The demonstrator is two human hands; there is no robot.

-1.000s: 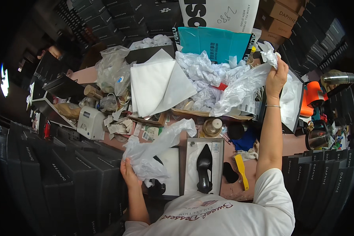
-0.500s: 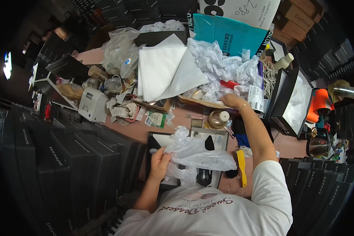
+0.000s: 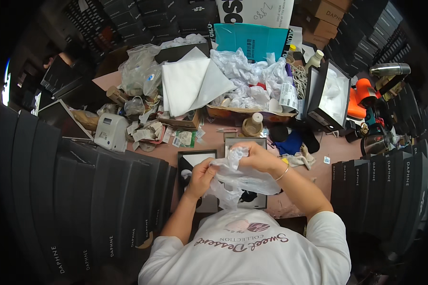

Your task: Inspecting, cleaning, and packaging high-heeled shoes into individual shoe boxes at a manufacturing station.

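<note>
Shows dark shoe boxes point(image 3: 104, 190) at eight o'clock from centre; a white printer point(image 3: 111, 132) at nine; the left hand point(image 3: 202, 175) near seven, clamped on a crumpled translucent wrapping sheet point(image 3: 238, 181) at five; the right hand point(image 3: 259, 156) at four, also clamped on it; an open black shoe box point(image 3: 322, 119) near two.

A thin, whitish, see-through wrapping sheet point(image 3: 254, 181), heavily creased, hangs between the left hand point(image 3: 202, 175) and the right hand point(image 3: 259, 156), its left edge pinched by the one and its top bunched into a crumpled peak by the other; below, it falls in loose, uneven folds, one narrow tail dropping toward the front and a broader, smoother flap spreading to the right, over an open shoebox point(image 3: 259, 202) that it partly covers
</note>
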